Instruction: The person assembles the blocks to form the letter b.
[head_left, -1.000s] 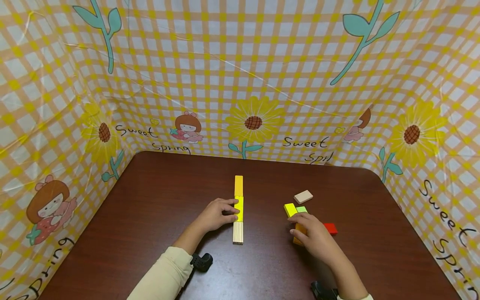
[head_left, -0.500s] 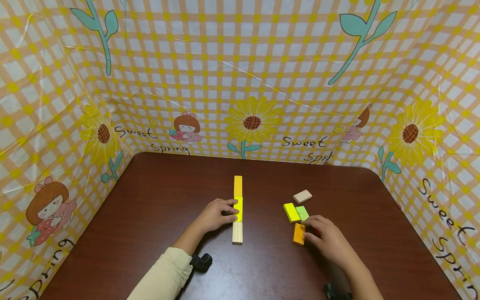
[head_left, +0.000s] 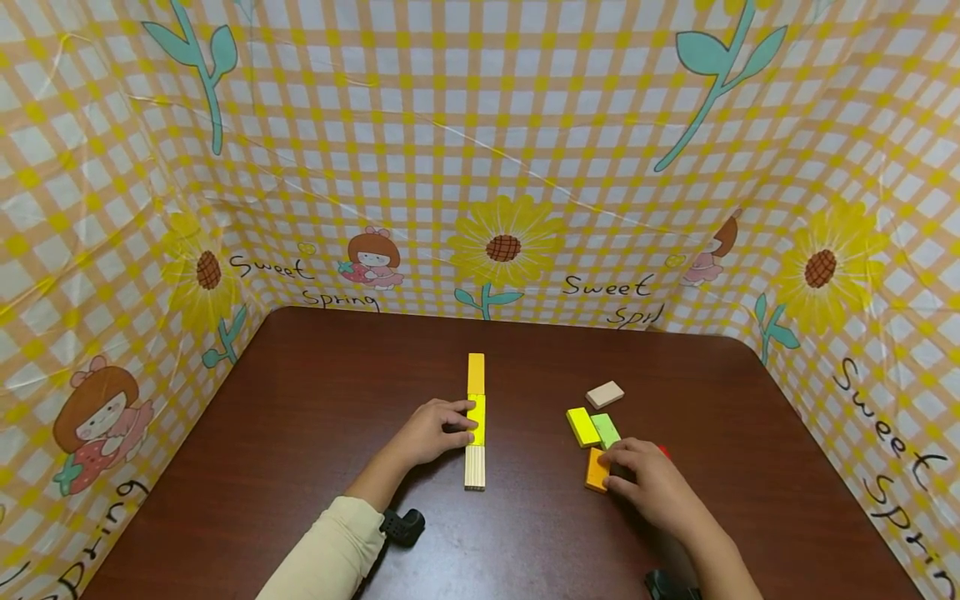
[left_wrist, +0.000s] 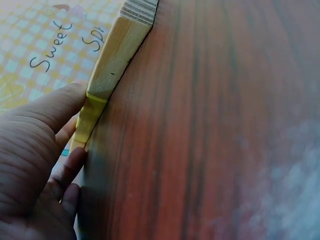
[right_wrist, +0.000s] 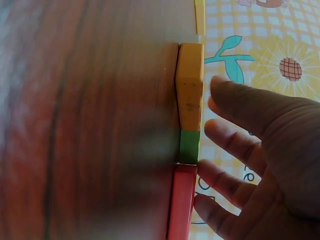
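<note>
In the head view three blocks form a straight row: a yellow-orange block [head_left: 476, 372] at the far end, a yellow block [head_left: 480, 422] in the middle and a plain wooden block [head_left: 475, 468] nearest. My left hand [head_left: 429, 432] has its fingertips against the left side of the yellow block. Over to the right, my right hand [head_left: 654, 479] is low above an orange block [head_left: 595, 472], thumb and fingers at its right edge. The right wrist view has the fingers spread and the orange block outside their hold. A red block [right_wrist: 182, 200] lies under this hand, mostly hidden in the head view.
Beyond the orange block lie a loose yellow block [head_left: 582, 427], a light green block [head_left: 606, 430] and a pale wooden block [head_left: 604, 394]. The brown table [head_left: 337, 358] is enclosed by a checked cloth [head_left: 420, 167] at the back and sides.
The right hand has drawn back rightward off the orange block, then shifted slightly left to its edge again. The left hand stays at the row.
</note>
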